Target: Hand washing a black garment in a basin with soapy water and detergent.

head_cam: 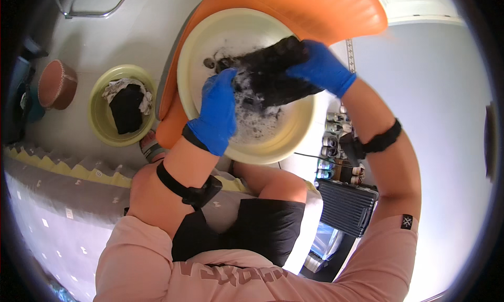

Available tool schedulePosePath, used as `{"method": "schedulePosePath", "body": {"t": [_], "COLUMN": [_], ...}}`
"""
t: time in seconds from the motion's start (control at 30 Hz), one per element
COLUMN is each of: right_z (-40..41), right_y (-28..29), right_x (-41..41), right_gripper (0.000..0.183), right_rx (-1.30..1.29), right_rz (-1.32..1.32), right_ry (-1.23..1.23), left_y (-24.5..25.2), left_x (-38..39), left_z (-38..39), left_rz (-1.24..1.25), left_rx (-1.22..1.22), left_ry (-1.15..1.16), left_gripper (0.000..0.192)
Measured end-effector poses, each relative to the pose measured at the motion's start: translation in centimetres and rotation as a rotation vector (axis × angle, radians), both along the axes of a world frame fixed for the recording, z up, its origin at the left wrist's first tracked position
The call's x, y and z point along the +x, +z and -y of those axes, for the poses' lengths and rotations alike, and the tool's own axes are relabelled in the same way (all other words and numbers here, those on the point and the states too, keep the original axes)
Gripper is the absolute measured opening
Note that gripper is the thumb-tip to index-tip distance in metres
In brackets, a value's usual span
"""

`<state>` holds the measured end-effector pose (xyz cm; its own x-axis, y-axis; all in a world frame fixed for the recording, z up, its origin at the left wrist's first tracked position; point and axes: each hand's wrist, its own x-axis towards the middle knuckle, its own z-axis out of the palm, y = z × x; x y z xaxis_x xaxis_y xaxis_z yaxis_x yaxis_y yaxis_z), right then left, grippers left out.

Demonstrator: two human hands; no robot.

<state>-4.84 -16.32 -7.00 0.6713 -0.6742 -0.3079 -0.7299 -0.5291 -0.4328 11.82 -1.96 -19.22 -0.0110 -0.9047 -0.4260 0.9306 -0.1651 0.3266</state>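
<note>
A wet black cloth [271,73] with white suds on it is stretched between my hands over a large pale yellow plastic basin [189,93]. My left hand [218,109], in a blue glove, grips the cloth's left part near the basin's middle. Raised near the basin's upper right rim, my right hand [321,68], also blue-gloved, is closed around the cloth's right end. Foamy water lies beneath the cloth. The basin rests on an orange chair [315,10]. The fingertips of both hands are partly hidden by the cloth.
On the floor at left, a smaller yellow-green basin [94,109] holds black and whitish cloths, near a pink basket [59,85]. Several shoes [330,140] and a black ribbed suitcase [346,203] stand at right. A cable [311,155] runs beside the large basin. Bedding [71,191] lies lower left.
</note>
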Motion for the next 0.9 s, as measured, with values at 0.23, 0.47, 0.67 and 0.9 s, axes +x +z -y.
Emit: {"method": "schedulePosePath", "body": {"t": [0.23, 0.47, 0.67, 0.9], "right_z": [-2.7, -8.7, -10.7, -9.1], "right_y": [10.1, 2.0, -2.2, -2.7], "right_x": [2.1, 4.9, 1.7, -0.9], "right_gripper": [0.051, 0.059, 0.064, 0.052], "right_rx": [-0.179, -0.502, 0.037, 0.268], "right_rz": [-0.021, -0.085, 0.297, 0.474], "right_ry": [-0.161, -0.043, -0.116, -0.181], "left_y": [-2.4, 0.6, 0.6, 0.8], "left_x": [-0.6, -3.4, -1.4, -1.1], "left_z": [0.4, -1.4, -0.2, 0.5], "left_rz": [0.175, -0.117, -0.266, -0.201], "left_rx": [-0.008, -0.244, -0.223, -0.216], "left_ry": [-0.03, -0.224, -0.195, -0.193], "left_gripper": [0.037, 0.039, 0.045, 0.053]}}
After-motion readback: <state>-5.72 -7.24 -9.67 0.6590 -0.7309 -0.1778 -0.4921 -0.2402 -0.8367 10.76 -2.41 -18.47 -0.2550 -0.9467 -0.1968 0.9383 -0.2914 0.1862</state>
